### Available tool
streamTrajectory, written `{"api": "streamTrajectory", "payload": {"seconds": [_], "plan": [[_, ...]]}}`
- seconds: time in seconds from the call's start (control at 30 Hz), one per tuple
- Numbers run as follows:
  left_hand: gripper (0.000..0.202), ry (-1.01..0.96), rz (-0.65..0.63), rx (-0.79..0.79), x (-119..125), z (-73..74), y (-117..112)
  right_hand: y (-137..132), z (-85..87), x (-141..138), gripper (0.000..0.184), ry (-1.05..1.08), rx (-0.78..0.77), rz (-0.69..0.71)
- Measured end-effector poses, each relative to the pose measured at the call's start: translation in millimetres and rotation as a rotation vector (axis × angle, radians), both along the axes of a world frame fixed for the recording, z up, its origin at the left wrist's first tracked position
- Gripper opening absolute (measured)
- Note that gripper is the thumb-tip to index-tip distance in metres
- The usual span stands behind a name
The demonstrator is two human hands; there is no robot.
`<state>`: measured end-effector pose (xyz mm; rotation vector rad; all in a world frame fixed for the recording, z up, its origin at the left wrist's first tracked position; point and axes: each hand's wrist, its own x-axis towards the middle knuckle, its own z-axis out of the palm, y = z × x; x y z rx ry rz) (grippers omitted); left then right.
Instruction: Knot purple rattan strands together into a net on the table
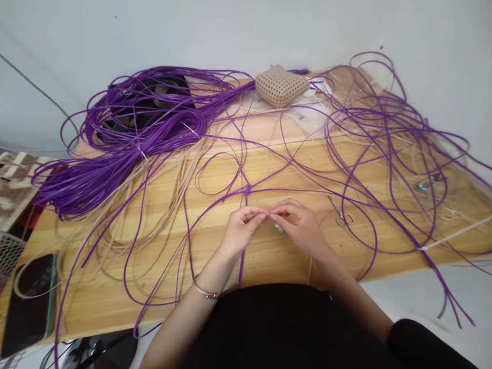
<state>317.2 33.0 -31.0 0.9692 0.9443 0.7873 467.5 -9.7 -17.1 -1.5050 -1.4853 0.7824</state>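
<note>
My left hand (246, 227) and my right hand (298, 226) meet over the middle of the table. On both, thumb and forefinger are pinched together, fingertips almost touching. Whatever lies between them is too small to make out. A thin beige strand (310, 269) shows below my right hand, and a small whitish thing lies beneath its fingers, partly hidden. Just beyond my left hand, several purple strips cross in a small woven knot (247, 189). Small scissors (344, 219) lie to the right of my right hand.
A large purple coil (96, 168) and beige strands (172, 208) spread over the left of the wooden table (273, 261). Loose purple strips (389, 125) tangle on the right, some past the front edge. A beige woven piece (282, 86) sits at the back; a phone (30, 305) lies front left.
</note>
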Motion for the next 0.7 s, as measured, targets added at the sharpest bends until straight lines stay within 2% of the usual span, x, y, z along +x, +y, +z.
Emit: {"api": "streamTrajectory", "payload": {"seconds": [0.23,0.33,0.47,0.6,0.7], "plan": [[0.02,-0.031,0.001,-0.05,0,1.0,0,5,-6.9,12,0.013,-0.165,0.078,0.128],[0.023,-0.034,0.001,-0.077,0,2.9,0,4,-7.9,12,0.014,-0.172,0.028,0.101],[0.02,0.008,0.015,-0.035,3,5.7,-3,-1,-4.1,7,0.021,0.021,-0.111,0.024],[0.012,0.054,0.018,0.052,6,7.6,-6,-4,0.4,6,0.02,0.054,-0.215,0.086],[0.012,0.045,0.006,0.061,7,5.9,-7,-4,1.5,9,0.016,-0.005,-0.192,0.107]]}}
